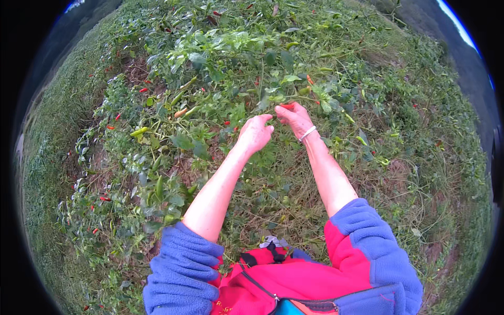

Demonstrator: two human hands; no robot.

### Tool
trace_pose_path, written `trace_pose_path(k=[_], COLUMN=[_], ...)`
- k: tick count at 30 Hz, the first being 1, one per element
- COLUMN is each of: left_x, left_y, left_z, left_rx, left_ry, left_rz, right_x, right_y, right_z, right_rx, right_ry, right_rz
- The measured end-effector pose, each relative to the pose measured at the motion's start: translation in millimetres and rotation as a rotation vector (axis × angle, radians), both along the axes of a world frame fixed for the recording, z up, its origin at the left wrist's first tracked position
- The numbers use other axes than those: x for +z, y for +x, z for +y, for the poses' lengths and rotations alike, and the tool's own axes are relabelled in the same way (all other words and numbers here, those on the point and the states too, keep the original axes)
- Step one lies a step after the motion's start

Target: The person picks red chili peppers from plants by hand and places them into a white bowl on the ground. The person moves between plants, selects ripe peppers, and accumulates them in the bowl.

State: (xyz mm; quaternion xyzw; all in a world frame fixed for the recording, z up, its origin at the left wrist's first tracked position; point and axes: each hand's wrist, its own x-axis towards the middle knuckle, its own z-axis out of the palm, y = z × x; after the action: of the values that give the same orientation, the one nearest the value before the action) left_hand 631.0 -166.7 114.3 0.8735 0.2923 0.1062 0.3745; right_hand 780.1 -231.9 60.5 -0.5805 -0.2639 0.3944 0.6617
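Note:
A red chili pepper [287, 106] lies between the thumb and fingers of my right hand [295, 118], which wears a white bracelet [307, 133] at the wrist. Just to its left is my left hand [256, 133], thumb and index finger apart and pointing toward the right hand; I see nothing in it. Both hands are over a leafy chili plant. An orange-red chili [310, 80] hangs above the right hand. Left of the left hand are an orange chili [180, 113] and a yellow-green chili [139, 131] among the leaves.
Dense chili plants with red and green fruit surround me on all sides. A green chili [159, 187] hangs near my left forearm. Dry grass [291, 212] and patches of reddish soil [397, 173] show between the plants. Dark slopes rise at the picture's upper edges.

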Motion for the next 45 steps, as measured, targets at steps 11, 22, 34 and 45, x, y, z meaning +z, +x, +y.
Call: trace_pose_path(k=[11,22,34,45], left_x=[-31,-51,-42,-29], left_y=[49,52,46,9], left_z=[11,13,45,99], left_rx=[0.140,0.101,0.230,0.162], left_ry=[0.173,0.280,0.156,-0.106], left_rz=[0.241,0.230,0.154,0.072], right_x=[-31,-15,-15,-36], right_y=[-35,-53,-88,-72], right_z=[5,-18,-59,-118], right_rx=[-0.331,-0.644,-0.210,0.288], right_ry=[0.305,0.103,0.242,-0.138], right_rz=[0.275,-0.797,-0.342,-0.148])
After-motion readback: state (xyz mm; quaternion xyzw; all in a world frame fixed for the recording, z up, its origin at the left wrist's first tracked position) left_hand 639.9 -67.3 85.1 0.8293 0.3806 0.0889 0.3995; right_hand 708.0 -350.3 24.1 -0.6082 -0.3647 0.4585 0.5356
